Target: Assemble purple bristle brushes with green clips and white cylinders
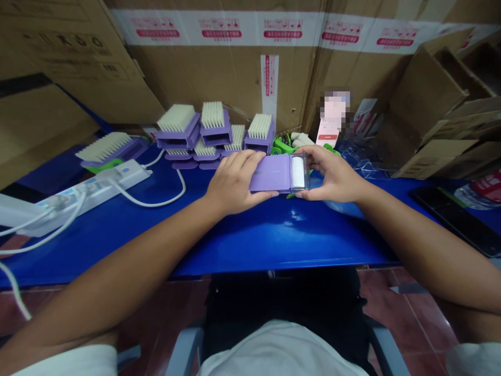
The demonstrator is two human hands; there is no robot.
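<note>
A flat purple piece (271, 174) is held level above the blue table, between both hands. My left hand (238, 183) grips its left part, thumb along the lower edge and fingers over the top. At its right end is a clear cover (306, 172) around a white ribbed part (298, 172). My right hand (332, 175) closes on that clear cover, thumb below and fingers above. Green parts (285, 146) and white rollers (302, 139) lie just behind the hands, partly hidden by them.
Purple holders with cream bristles (178, 119) are stacked behind and left. A white power strip (92, 190) with cables lies left on the blue table (250, 235). Cardboard boxes (223, 73) stand behind. A black phone (456, 216) and a bottle (483, 190) sit right.
</note>
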